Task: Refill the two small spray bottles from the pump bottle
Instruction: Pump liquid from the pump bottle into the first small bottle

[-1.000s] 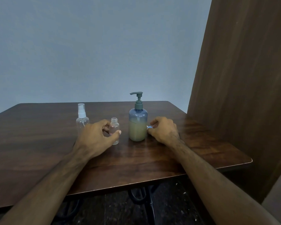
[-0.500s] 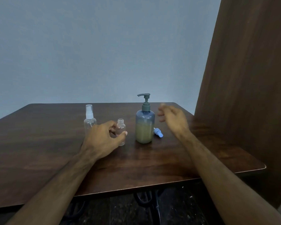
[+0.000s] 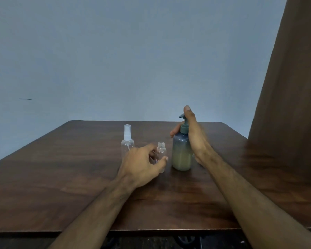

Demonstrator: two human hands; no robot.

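Dark wood table (image 3: 61, 177) fills the near ground; both our bare forearms reach over its near edge toward the middle.

Left hand (image 3: 142, 166): curled around the uncapped spray bottle (image 3: 161, 155), a small clear one standing upright on the table. Thumb tip lies on its right side, fingers wrap the left and far side. The threaded neck stands open above the hand. Grip is narrow, holding the bottle low on its body.

Just right of it, apart by a small gap, stands the pump bottle (image 3: 181, 151): grey-blue, with pale greenish liquid filling the lower part. Our right hand (image 3: 194, 139) is set against its right side and shoulder, thumb raised beside the pump head, fingertips showing past the far left of the neck. Hand is blurred; we cannot tell whether it truly clasps the bottle or only rests open around it.

Farther left, behind the left hand, the capped spray bottle (image 3: 127, 142) stands upright, untouched.

Beyond: pale blue wall (image 3: 133, 60); brown wooden panel (image 3: 291, 87) at far right.
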